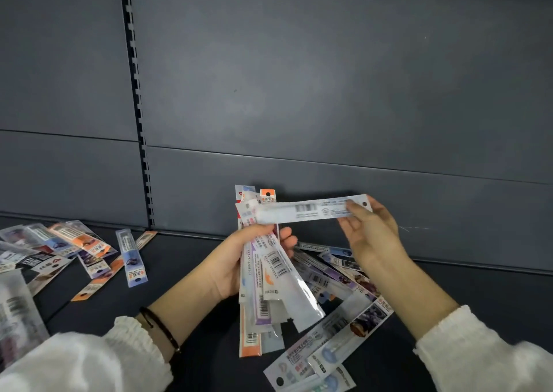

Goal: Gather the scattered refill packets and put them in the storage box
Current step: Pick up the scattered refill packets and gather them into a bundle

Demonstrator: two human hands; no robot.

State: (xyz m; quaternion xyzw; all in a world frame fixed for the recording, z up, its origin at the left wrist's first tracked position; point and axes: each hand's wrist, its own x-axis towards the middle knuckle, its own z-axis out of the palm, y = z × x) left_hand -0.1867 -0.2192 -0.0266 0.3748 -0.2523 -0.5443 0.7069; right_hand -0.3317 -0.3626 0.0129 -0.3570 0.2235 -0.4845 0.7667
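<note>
My left hand [239, 260] grips an upright bundle of several long refill packets [266, 275], fingers curled round its middle. My right hand [368, 233] pinches one white packet with a barcode [311, 210] by its right end and holds it level, its left end lying across the top of the bundle. Under both hands, several more packets [332, 332] lie in a loose heap on the dark shelf. Another scatter of packets [74, 251] lies at the left. No storage box is in view.
The dark shelf surface [167, 272] runs back to a grey metal back panel [299, 92] with a slotted upright [139, 128] left of centre. A blurred packet [15, 311] sits close to the camera at the far left.
</note>
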